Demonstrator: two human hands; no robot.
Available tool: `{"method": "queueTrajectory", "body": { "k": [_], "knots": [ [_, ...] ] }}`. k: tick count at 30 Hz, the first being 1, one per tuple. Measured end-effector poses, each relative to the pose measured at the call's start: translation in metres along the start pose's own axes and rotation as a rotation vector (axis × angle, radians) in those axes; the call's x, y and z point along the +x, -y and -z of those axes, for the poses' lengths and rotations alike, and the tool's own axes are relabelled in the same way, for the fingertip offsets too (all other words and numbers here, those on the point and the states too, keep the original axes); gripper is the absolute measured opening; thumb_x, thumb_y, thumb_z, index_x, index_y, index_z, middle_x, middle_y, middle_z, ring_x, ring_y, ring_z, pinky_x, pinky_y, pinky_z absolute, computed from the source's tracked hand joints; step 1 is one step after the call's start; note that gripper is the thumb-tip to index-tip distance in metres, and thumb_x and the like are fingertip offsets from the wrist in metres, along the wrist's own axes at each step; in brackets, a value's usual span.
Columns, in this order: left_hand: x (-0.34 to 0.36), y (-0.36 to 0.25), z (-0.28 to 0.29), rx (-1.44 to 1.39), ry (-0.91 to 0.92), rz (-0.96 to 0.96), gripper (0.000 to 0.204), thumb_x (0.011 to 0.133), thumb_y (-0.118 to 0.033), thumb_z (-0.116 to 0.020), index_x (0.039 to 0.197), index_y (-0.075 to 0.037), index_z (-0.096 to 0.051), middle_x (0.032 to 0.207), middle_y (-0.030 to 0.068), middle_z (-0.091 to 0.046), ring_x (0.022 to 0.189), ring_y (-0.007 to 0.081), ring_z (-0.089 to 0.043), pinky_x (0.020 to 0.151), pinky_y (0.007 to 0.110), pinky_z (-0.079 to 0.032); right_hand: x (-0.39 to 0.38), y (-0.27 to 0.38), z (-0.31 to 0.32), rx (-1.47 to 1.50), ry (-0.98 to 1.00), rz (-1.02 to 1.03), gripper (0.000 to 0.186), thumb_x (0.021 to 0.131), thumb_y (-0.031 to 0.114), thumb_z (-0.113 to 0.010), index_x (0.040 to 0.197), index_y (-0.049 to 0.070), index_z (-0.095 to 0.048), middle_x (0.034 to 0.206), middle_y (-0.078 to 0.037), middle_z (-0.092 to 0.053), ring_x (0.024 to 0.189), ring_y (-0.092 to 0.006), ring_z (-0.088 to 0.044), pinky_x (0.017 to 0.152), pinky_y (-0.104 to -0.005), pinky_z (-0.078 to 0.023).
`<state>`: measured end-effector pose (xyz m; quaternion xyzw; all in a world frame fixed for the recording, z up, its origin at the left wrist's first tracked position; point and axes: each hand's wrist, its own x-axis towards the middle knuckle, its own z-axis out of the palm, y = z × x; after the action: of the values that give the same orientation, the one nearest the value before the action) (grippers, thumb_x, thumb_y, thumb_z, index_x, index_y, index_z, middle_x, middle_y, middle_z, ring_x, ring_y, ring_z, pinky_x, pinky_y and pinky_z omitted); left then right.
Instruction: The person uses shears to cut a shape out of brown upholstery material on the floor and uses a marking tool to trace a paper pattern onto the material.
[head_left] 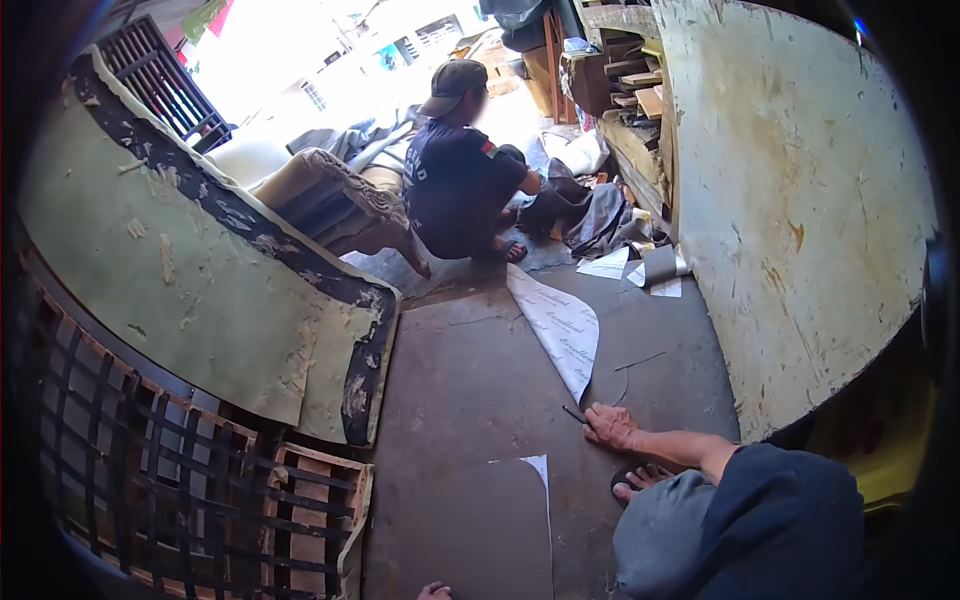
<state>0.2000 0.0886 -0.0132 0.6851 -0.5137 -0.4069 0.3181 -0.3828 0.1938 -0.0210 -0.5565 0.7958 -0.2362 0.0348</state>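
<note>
At the lower edge, part of my left hand (435,592) shows over a brown sheet (470,525); most of its fingers are out of the picture. One corner of that sheet reveals a white edge. My right hand (612,425) is closed on a slim dark pen-like tool (574,413), low over the brown surface (450,370). Just beyond it lies a curled piece of sheet material (560,330), its white printed backing turned up. Thin dark lines or strands lie to the right of this piece. My sandalled foot (640,480) rests nearby.
A co-worker (460,170) squats ahead beside dark crumpled fabric (590,215). Left stand a stripped green panel (200,290), a strapped wooden frame (170,470) and a carved armchair (340,200). A stained pale board (800,190) leans at right. White-backed scraps (605,264) lie ahead.
</note>
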Motion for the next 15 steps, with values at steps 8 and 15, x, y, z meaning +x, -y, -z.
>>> {"method": "queueTrajectory", "body": {
  "k": [8, 15],
  "knots": [
    [-0.003, -0.018, -0.02, 0.288, 0.134, -0.097, 0.02, 0.088, 0.012, -0.057, 0.099, 0.003, -0.071, 0.084, 0.0072, -0.065, 0.067, 0.0183, -0.054, 0.059, 0.033, -0.047, -0.001, 0.0, -0.004, -0.02, 0.034, -0.004, 0.026, 0.091, 0.033, -0.058, 0.094, 0.008, -0.054, 0.094, -0.015, -0.056, 0.088, -0.0331, -0.064, 0.074, -0.0461, -0.053],
    [-0.007, -0.031, -0.019, 0.305, 0.167, 0.012, 0.025, 0.084, 0.015, -0.06, 0.1, 0.0, -0.073, 0.085, 0.0052, -0.066, 0.07, 0.017, -0.056, 0.061, 0.032, -0.049, -0.001, -0.002, 0.0, -0.019, 0.03, 0.005, 0.027, 0.091, 0.034, -0.058, 0.095, 0.008, -0.055, 0.094, -0.015, -0.057, 0.089, -0.033, -0.064, 0.074, -0.0454, -0.053]
  ]
}}
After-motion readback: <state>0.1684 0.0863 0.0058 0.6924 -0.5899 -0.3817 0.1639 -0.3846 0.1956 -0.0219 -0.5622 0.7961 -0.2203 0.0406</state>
